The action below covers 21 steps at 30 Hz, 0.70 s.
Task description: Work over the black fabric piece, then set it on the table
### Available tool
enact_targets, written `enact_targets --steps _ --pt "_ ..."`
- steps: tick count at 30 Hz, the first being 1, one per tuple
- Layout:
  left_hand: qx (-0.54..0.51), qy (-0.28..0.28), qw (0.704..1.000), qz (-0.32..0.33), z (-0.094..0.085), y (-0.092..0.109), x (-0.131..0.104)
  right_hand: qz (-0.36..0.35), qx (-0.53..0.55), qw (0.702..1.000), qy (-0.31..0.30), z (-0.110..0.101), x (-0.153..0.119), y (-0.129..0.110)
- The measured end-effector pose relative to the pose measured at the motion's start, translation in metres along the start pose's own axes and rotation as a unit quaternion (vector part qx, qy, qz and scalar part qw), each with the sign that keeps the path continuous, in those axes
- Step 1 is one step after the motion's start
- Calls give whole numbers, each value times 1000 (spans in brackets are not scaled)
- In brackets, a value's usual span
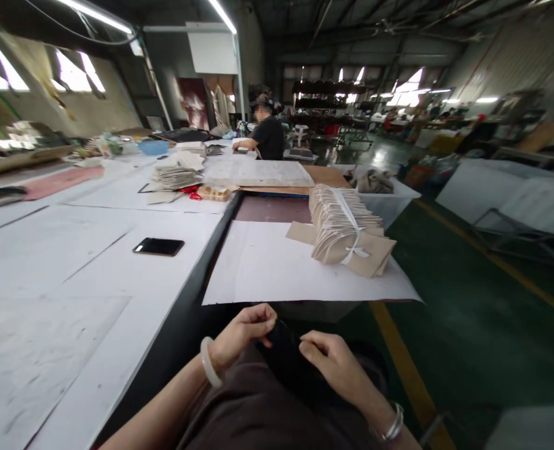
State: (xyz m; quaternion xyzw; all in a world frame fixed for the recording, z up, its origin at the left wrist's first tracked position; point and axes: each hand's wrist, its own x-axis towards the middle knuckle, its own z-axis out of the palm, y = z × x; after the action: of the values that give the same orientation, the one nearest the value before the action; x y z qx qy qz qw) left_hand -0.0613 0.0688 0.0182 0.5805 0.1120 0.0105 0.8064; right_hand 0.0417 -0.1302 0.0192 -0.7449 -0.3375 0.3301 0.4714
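A dark, soft piece of black cloth (286,359) lies over my lap; its exact shape is lost in the shadow. My left hand (242,331), with a pale bangle at the wrist, pinches its upper left edge between thumb and fingers. On the other side my right hand (330,359) is closed on the cloth, with its thumb on top. Beyond both hands, a bundle of beige fabric pieces (346,231), tied with a white strip, rests on white paper (258,262) at the table's edge.
A black phone (158,246) lies on the white table (93,250) to the left. Farther back are stacked pieces (173,177), a blue basin (153,147) and a co-worker (270,134). A white bin (393,200) stands behind the bundle.
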Motion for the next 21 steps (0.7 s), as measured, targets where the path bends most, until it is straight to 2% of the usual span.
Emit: enact_targets --steps 6,11,13,15,17,18,21 --pt "-13 -9 1000 -17 -2 -6 10 -4 -41 998 51 6 -1 15" --pt "0 -12 1000 -25 -1 -11 16 -31 -43 997 54 -1 -8 17" --pt "27 -22 999 -25 -2 -9 20 -44 -65 995 65 -3 -11 17" --pt "96 -44 994 -28 -1 -4 24 -57 -94 990 88 -2 -12 18" --pt "214 -87 972 -31 3 1 29 -64 -123 984 110 0 -13 20" --pt "287 -109 951 -27 5 4 31 -66 -143 980 119 2 -14 22" --pt "488 -147 860 20 12 6 37 -73 -222 965 118 7 -14 27"
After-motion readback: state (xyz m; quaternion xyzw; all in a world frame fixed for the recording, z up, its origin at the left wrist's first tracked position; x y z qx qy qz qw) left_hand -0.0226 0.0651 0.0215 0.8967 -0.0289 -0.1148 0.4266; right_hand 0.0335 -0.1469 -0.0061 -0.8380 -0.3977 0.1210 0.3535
